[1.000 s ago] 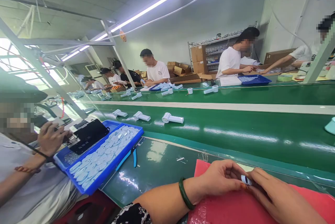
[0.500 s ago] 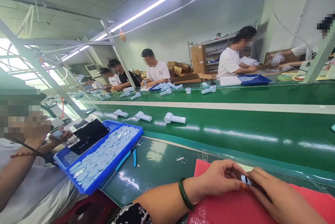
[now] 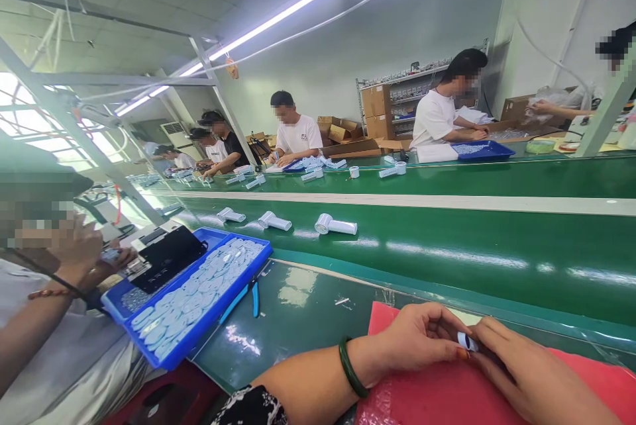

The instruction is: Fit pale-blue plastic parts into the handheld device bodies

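Note:
Low on the right, my left hand (image 3: 415,339) and my right hand (image 3: 527,365) meet over a red mat (image 3: 427,395). Between their fingertips shows a small pale part with a dark opening (image 3: 466,341). My left thumb and fingers pinch its left side. The fingers of my right hand close round its other side and hide much of it, so its exact kind cannot be made out. A dark green bangle (image 3: 352,367) circles my left wrist.
Left of the mat lie blue-handled pliers (image 3: 255,299) and a blue tray (image 3: 171,362) of pale blue oval pieces. White handheld-fan-like bodies (image 3: 338,225) lie on the green conveyor belt (image 3: 447,239). Beside me on the left sits a co-worker (image 3: 44,319); several others work across the belt.
The white bodies on the near belt have shifted slightly right, those on the far side slightly left. My hands and the small part look unmoved.

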`<state>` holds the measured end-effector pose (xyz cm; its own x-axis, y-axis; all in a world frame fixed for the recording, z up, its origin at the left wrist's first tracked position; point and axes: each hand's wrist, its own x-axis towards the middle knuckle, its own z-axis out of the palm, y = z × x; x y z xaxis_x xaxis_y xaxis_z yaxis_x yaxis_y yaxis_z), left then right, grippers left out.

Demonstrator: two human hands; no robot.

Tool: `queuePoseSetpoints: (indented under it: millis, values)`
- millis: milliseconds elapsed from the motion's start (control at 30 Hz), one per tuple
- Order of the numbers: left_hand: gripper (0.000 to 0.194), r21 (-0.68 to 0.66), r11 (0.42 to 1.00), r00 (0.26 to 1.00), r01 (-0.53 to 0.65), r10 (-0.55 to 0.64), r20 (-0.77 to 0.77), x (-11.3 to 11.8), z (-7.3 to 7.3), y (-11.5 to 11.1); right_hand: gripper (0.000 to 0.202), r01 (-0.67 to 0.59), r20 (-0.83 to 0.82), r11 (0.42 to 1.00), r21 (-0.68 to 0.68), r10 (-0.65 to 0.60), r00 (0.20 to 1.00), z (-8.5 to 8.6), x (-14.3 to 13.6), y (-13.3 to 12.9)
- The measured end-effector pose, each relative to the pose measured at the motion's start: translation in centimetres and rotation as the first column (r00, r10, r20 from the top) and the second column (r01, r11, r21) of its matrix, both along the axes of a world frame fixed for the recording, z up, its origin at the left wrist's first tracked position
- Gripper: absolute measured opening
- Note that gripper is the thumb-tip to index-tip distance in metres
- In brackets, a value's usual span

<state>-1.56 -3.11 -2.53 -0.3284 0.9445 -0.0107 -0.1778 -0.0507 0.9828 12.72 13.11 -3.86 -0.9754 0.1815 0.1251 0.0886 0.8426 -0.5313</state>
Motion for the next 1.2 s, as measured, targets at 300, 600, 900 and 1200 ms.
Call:
queuePoseSetpoints:
  millis: [300,600,900,1200]
  values:
    - [0.063,-0.005,1.000,1.000,-0.007,0.007,-0.018,0.0,-0.2,0.1,0.036,0.007,-0.046,1.000,0.026,-0.006,0.999,-0.1,0.0,0.1]
    - [0.068,0.013,0.999,0.999,-0.049,0.049,0.020,0.1,-0.2,0.7,0.035,0.040,-0.077,0.996,-0.083,-0.047,0.996,0.0,-0.2,0.2]
    - [0.056,-0.077,0.966,0.835,-0.245,0.170,-0.523,-10.5,4.2,0.6,0.032,0.130,-0.099,0.987,-0.100,-0.140,0.985,0.6,-0.2,-1.3]
    - [0.038,-0.137,0.750,0.319,-0.647,0.103,-0.942,-29.4,7.0,-4.1,0.028,0.104,-0.111,0.977,-0.188,-0.126,0.986,0.0,0.2,-1.3]
